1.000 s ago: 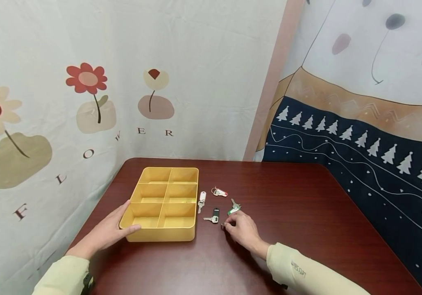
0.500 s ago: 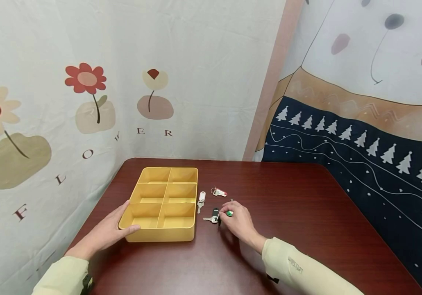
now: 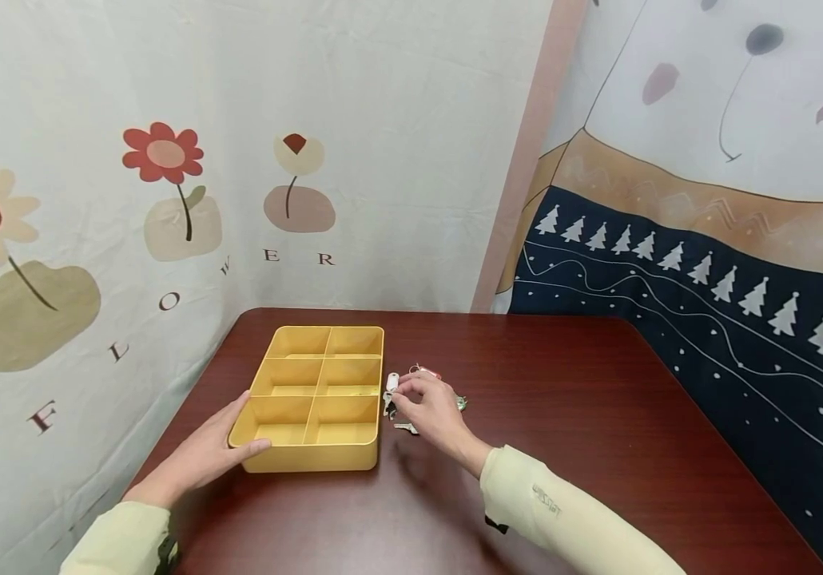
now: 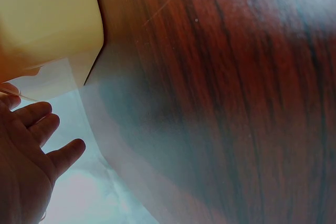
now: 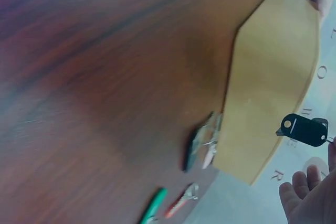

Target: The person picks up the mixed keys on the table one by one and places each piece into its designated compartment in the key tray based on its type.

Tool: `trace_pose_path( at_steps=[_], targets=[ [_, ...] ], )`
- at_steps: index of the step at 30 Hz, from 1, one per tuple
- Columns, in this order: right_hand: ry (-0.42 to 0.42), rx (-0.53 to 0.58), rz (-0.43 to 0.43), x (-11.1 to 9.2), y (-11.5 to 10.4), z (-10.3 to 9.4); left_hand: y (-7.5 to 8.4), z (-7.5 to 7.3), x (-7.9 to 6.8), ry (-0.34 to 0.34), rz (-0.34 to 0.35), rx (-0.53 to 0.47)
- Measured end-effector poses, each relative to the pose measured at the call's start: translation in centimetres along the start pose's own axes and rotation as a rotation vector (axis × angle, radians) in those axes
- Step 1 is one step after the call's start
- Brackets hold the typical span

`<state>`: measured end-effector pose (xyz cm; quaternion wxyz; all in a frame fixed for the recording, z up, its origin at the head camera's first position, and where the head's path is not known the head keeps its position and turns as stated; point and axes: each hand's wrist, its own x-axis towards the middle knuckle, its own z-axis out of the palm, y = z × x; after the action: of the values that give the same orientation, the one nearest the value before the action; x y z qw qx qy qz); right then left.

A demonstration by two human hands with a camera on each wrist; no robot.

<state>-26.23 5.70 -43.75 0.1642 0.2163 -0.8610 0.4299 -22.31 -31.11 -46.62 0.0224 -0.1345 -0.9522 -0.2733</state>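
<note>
At the front-left corner of the yellow six-compartment box (image 3: 311,458), my left hand (image 3: 199,457) rests with its thumb on the front rim and fingers along the side. In the left wrist view several fingers look loosely extended, apart from the box wall. My right hand (image 3: 435,409) pinches a key with a black tag (image 5: 305,130) above the table, just right of the box. The held key is mostly hidden. Under and beside that hand lie a white-tagged key (image 3: 393,383), another black-tagged key (image 3: 406,429), a red-and-white-tagged key (image 3: 426,371) and a green-tagged key (image 3: 462,403).
The box has a raised rim and thin dividers (image 3: 320,375). It stands on a dark red wooden table (image 3: 548,383). Printed curtains (image 3: 397,160) hang behind the table and on both sides.
My right hand has picked the black-tagged key up off the table and moved it left toward the box, passing over the other keys. My left hand stays at the box corner.
</note>
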Motion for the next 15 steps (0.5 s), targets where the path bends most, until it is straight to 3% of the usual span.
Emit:
trace_pose_path(
  at_steps=[9,15],
  targets=[
    [-0.051,0.108,0.018,1.4,-1.7,1.5,0.1,-0.1,-0.1,-0.001,0.003,0.002],
    [-0.08,0.11,0.014,1.8,-2.3,2.6,0.1,0.0,-0.1,0.0,0.007,0.006]
  ],
)
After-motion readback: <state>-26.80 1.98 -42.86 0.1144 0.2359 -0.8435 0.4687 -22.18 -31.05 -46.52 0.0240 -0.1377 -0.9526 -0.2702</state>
